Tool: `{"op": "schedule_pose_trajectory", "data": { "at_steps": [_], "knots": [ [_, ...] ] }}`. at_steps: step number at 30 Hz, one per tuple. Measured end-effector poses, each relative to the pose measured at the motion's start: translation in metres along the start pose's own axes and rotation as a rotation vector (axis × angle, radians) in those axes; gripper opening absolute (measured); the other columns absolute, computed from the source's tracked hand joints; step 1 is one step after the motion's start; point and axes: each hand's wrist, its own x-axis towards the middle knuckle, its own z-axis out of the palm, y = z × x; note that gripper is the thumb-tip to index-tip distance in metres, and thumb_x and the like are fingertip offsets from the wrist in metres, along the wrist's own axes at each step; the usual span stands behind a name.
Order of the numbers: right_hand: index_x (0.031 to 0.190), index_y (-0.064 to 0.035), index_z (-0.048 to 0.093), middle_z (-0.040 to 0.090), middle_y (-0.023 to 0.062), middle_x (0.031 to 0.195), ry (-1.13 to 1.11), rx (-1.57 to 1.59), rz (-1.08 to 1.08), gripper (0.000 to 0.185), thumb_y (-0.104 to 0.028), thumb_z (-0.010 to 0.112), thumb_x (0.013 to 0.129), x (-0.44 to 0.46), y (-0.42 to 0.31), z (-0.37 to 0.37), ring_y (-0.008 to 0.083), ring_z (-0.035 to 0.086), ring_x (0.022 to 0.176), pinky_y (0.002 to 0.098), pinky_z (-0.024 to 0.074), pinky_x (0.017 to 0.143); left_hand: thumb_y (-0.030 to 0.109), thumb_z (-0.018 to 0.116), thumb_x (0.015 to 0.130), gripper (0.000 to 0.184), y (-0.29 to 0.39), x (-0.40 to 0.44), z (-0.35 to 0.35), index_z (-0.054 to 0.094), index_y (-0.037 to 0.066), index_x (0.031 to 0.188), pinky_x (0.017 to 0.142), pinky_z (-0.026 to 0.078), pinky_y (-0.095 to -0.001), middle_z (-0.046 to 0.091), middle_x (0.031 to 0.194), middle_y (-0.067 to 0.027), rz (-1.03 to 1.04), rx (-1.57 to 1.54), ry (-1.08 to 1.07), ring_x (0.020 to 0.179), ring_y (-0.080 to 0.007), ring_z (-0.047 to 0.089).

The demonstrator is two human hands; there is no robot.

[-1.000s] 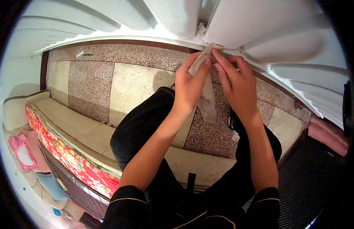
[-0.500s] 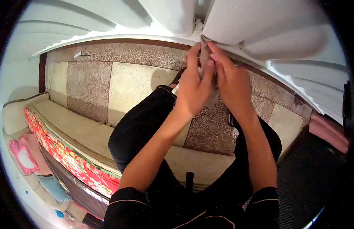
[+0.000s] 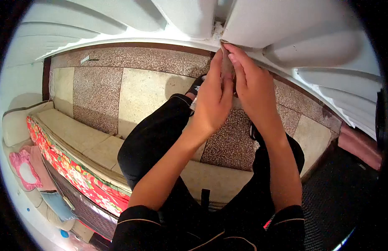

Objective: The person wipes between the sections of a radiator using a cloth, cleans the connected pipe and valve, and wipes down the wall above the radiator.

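My left hand (image 3: 212, 102) and my right hand (image 3: 257, 92) are close together at the lower edge of a white ridged panel (image 3: 260, 23). Between them is a thin greyish-beige cloth (image 3: 227, 65), its pointed upper end at the panel's seam. Fingers of both hands are closed on the cloth from either side. A paler part of it shows below, between the wrists. Whitish crumbly residue (image 3: 218, 30) marks the seam just above the fingertips.
Below lies a floor of cream and brown speckled tiles (image 3: 156, 90). A red floral folded mattress (image 3: 83, 171) and cushions are at left. A pink roll (image 3: 359, 144) and black mat (image 3: 340, 188) are at right. A small white object (image 3: 85, 60) sits near the wall.
My right fingers have straightened and shifted along the cloth. My left thumb has drawn lower, and less of the cloth hangs below the hands.
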Motion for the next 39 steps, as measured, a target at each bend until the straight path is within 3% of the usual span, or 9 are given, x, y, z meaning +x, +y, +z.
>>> {"op": "schedule_pose_trajectory", "data": {
  "at_steps": [11,14,21,22,25,31,35,37,39],
  "knots": [
    [0.137,-0.0271,0.052,0.069,0.0152,0.093,-0.16,0.056,0.102,0.039,-0.022,0.047,0.099,-0.002,0.006,-0.012,0.0409,0.064,0.082,0.0499,0.0514,0.072,0.004,0.04,0.099,0.051,0.003,-0.003,0.01,0.026,0.001,0.148,0.101,0.041,-0.042,0.044,0.139,-0.0309,0.008,0.05,-0.028,0.124,-0.0405,0.052],
    [0.135,-0.0265,0.054,0.069,0.0152,0.093,-0.111,0.067,0.075,0.036,-0.025,0.047,0.099,0.005,0.002,0.004,0.04,0.065,0.081,0.0492,0.052,0.073,0.0,0.041,0.097,0.053,-0.003,0.004,-0.002,0.025,-0.005,0.148,0.078,0.052,-0.0381,0.053,0.128,-0.0318,0.097,0.088,0.032,0.092,-0.0379,0.066],
    [0.134,-0.0255,0.055,0.07,0.0139,0.095,-0.17,-0.086,0.162,0.036,-0.026,0.047,0.1,-0.008,0.001,-0.02,0.0393,0.066,0.08,0.049,0.0521,0.071,-0.004,0.045,0.089,0.065,-0.001,-0.001,0.011,0.021,-0.004,0.15,0.083,0.051,-0.0444,0.047,0.134,-0.0347,0.188,0.235,-0.081,0.105,-0.0464,0.06],
    [0.135,-0.0254,0.054,0.07,0.0134,0.095,-0.135,-0.074,0.126,0.035,-0.026,0.046,0.1,-0.011,0.007,-0.02,0.0398,0.066,0.08,0.049,0.0522,0.071,-0.003,0.047,0.088,0.066,0.011,-0.005,0.012,0.021,-0.003,0.149,0.085,0.05,-0.0465,0.047,0.133,-0.0351,-0.003,0.173,-0.131,0.109,-0.0493,0.056],
    [0.135,-0.0249,0.054,0.071,0.0135,0.095,-0.08,-0.033,0.067,0.036,-0.027,0.046,0.1,-0.009,0.006,-0.013,0.0404,0.066,0.079,0.0489,0.0525,0.071,-0.002,0.048,0.088,0.067,0.004,-0.002,0.014,0.021,-0.003,0.149,0.085,0.05,-0.0464,0.049,0.131,-0.0347,0.172,0.21,-0.025,0.109,-0.0498,0.055],
    [0.137,-0.023,0.053,0.07,0.0152,0.096,-0.081,-0.049,0.077,0.037,-0.026,0.046,0.1,0.008,-0.008,0.013,0.0378,0.067,0.082,0.0454,0.0524,0.072,0.002,0.049,0.093,0.056,-0.001,0.007,-0.005,0.031,-0.005,0.146,0.085,0.051,-0.0442,0.052,0.129,-0.0331,0.037,0.183,0.06,0.11,-0.0459,0.058],
    [0.139,-0.0237,0.051,0.07,0.0147,0.098,-0.08,-0.089,0.073,0.039,-0.025,0.046,0.101,0.008,-0.008,0.016,0.0366,0.067,0.083,0.0444,0.0514,0.072,-0.001,0.051,0.091,0.057,-0.005,0.012,-0.008,0.033,-0.005,0.145,0.079,0.052,-0.0402,0.056,0.123,-0.031,0.216,0.241,0.11,0.098,-0.0414,0.064],
    [0.139,-0.0238,0.051,0.07,0.0148,0.098,-0.142,-0.11,0.132,0.039,-0.024,0.046,0.1,0.005,-0.012,0.004,0.0369,0.067,0.083,0.0444,0.0515,0.072,0.0,0.053,0.09,0.06,0.01,0.008,-0.009,0.031,-0.005,0.146,0.075,0.052,-0.0403,0.057,0.118,-0.0307,-0.087,0.195,0.007,0.091,-0.0419,0.064],
    [0.139,-0.0239,0.051,0.07,0.0148,0.098,-0.204,-0.13,0.184,0.039,-0.024,0.046,0.1,0.0,-0.012,-0.006,0.0372,0.067,0.083,0.0443,0.0515,0.072,0.0,0.053,0.09,0.062,0.006,0.002,-0.001,0.03,-0.004,0.147,0.073,0.052,-0.0409,0.058,0.114,-0.0301,0.003,0.214,0.011,0.089,-0.0417,0.064]
  ]
}}
